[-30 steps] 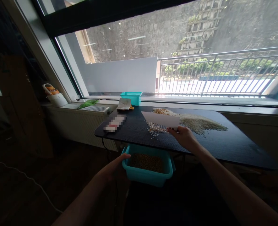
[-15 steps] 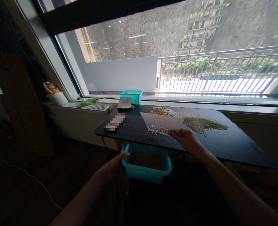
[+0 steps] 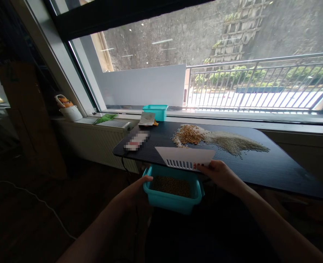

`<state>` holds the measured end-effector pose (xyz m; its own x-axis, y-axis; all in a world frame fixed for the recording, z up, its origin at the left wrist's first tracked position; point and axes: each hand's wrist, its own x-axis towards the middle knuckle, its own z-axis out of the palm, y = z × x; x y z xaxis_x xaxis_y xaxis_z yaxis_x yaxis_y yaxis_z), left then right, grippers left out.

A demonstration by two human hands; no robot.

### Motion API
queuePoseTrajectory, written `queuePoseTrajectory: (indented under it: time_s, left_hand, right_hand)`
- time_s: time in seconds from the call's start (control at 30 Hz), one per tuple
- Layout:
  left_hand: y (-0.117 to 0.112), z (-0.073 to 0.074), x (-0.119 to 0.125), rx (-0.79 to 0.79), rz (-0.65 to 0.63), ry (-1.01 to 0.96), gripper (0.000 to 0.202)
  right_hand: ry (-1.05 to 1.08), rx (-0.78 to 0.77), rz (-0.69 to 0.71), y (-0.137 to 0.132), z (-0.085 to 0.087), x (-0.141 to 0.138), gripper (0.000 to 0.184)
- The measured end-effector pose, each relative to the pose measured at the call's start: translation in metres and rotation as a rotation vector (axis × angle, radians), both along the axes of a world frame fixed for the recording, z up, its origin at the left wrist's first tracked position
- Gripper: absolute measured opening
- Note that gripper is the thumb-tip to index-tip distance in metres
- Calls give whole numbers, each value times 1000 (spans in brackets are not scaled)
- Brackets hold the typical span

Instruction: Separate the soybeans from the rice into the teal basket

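Note:
My left hand [image 3: 139,185] grips the left rim of a turquoise plastic bin [image 3: 172,204], its thumb over the edge. Inside the bin lies a layer of small brownish beans or grains [image 3: 172,186]. My right hand [image 3: 218,171] pinches the right end of a white slotted scraper [image 3: 184,155]. The scraper stands tilted at the table's near edge, just above the bin's far rim. Behind it on the dark table [image 3: 270,164] are a heap of tan beans [image 3: 191,135] and a spread of white rice-like grains [image 3: 232,141] that touch each other.
A second turquoise bin [image 3: 161,113] stands by the window, with a paper packet [image 3: 147,119] before it. A blurred-out flat object [image 3: 136,141] lies at the table's left. On the radiator cover are a white pot [image 3: 71,112] and a green cloth-like thing [image 3: 106,118]. A white cable [image 3: 41,201] crosses the floor.
My right hand has drawn the scraper toward me, from the tabletop to the near edge, uncovering more of the tan heap. My left hand still holds the bin.

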<state>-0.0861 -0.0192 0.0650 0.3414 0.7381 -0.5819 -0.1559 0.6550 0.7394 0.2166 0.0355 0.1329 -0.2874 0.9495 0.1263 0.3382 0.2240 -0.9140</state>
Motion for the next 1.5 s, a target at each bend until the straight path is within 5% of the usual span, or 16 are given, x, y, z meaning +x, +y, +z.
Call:
queuePoseTrajectory:
  time_s: [0.2, 0.4, 0.57, 1.07, 1.5]
  left_hand:
    - [6, -4, 20, 11, -26, -25, 65]
    - [23, -31, 66, 13, -8, 72, 63]
    - [22, -46, 74, 33, 39, 98, 61]
    - [20, -40, 76, 26, 7, 91, 67]
    - [34, -49, 91, 25, -17, 116, 70]
  right_hand:
    - [100, 68, -307, 16, 0, 40, 49]
    - [261, 143, -497, 33, -15, 85, 46]
    - [292, 157, -512, 39, -25, 84, 48]
    - [310, 131, -446, 34, -25, 76, 47]
    - [316, 142, -418, 32, -23, 76, 47]
